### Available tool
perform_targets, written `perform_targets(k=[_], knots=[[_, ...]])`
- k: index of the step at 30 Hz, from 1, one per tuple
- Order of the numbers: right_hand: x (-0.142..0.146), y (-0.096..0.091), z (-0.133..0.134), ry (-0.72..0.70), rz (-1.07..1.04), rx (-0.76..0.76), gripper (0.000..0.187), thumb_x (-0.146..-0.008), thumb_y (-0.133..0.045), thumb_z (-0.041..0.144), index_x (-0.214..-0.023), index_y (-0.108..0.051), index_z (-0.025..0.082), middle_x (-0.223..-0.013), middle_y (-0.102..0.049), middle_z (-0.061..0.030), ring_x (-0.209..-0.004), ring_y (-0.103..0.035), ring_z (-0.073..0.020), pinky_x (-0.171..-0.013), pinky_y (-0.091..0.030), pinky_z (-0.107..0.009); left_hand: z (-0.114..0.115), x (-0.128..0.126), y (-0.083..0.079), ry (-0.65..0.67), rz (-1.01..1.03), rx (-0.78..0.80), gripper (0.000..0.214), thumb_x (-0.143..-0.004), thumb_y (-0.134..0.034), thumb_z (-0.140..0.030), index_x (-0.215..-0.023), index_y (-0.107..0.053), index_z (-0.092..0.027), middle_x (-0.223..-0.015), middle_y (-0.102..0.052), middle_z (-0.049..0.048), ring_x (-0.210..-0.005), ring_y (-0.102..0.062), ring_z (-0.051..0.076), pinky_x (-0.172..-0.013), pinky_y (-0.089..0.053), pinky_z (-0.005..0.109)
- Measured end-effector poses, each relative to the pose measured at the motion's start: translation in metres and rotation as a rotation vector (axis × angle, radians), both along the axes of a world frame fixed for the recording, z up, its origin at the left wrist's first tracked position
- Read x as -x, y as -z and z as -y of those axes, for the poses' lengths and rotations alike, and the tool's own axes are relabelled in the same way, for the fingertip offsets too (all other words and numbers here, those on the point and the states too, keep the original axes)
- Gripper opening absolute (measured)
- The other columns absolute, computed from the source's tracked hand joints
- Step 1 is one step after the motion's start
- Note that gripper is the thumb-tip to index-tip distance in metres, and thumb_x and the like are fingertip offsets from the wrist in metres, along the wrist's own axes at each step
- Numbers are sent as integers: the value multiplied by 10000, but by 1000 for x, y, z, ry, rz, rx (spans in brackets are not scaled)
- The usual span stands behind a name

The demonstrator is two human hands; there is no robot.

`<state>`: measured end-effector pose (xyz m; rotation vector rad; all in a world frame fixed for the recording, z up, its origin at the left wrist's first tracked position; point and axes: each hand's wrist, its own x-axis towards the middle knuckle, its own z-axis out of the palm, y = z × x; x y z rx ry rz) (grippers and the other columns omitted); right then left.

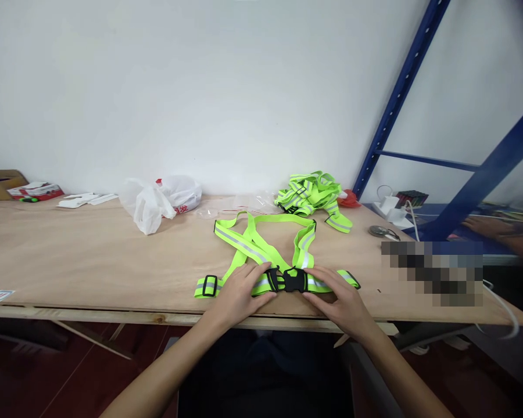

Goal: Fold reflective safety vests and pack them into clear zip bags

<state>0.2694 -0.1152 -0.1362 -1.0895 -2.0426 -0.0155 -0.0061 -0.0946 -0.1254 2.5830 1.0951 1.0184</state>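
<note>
A neon-yellow reflective harness vest (244, 247) with grey stripes lies spread on the wooden table in front of me. At its lower middle is a black side-release buckle (294, 281), its two halves lined up and the prongs partly showing between them. My left hand (243, 290) pinches the strap and the prong half from the left. On the other side, my right hand (337, 296) grips the socket half and its strap between thumb and fingers. A black strap slider (210, 285) sits left of my left hand.
Behind lies a heap of similar reflective straps (309, 194), beside clear plastic packaging (239, 204) and white plastic bags (152, 203). A blue metal frame (407, 81) rises at the right, near a power adapter (387, 209). Another person's hand (486, 225) shows beyond it. A pixelated patch hides something there.
</note>
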Motion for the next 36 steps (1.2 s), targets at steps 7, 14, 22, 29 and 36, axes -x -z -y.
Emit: perform_targets(k=[7, 14, 22, 29, 36], knots=[[2, 2, -2, -47, 15, -45, 360, -937, -641, 334, -1285, -612, 249, -1191, -720, -94, -1093, -683, -252, -938, -572, -395, -2, 0, 4, 21, -11, 33, 583, -901, -713, -367, -1417, -484, -221, -1289, -640, 124, -1165, -633, 283, -976, -532, 411], [4, 5, -2, -37, 7, -3, 360, -939, -627, 360, -1285, -628, 261, -1190, -721, -96, -1096, -684, -263, -942, -576, -416, -1, 0, 0, 38, -18, 50, 562, -908, -707, -366, -1405, -491, -220, -1273, -649, 124, -1159, -637, 275, -983, -530, 404], [7, 2, -1, -21, -2, 27, 369, -929, -626, 351, -1291, -634, 276, -1203, -719, -91, -1106, -683, -271, -948, -575, -423, 0, 0, -5, 51, -29, 47, 529, -921, -689, -371, -1400, -509, -236, -1245, -658, 118, -1148, -643, 270, -980, -535, 396], [10, 1, 0, -8, -13, 56, 353, -928, -629, 352, -1269, -635, 263, -1189, -725, -87, -1098, -687, -263, -946, -576, -410, -2, 0, -3, 35, -32, 47, 538, -910, -705, -374, -1389, -513, -219, -1242, -665, 120, -1145, -644, 275, -977, -533, 399], [16, 0, 0, 27, -16, 67, 353, -924, -629, 349, -1269, -640, 276, -1180, -724, -84, -1099, -684, -269, -947, -574, -420, -4, 0, -1, 15, -26, 36, 555, -899, -717, -385, -1394, -517, -235, -1255, -671, 114, -1154, -647, 272, -978, -539, 394]])
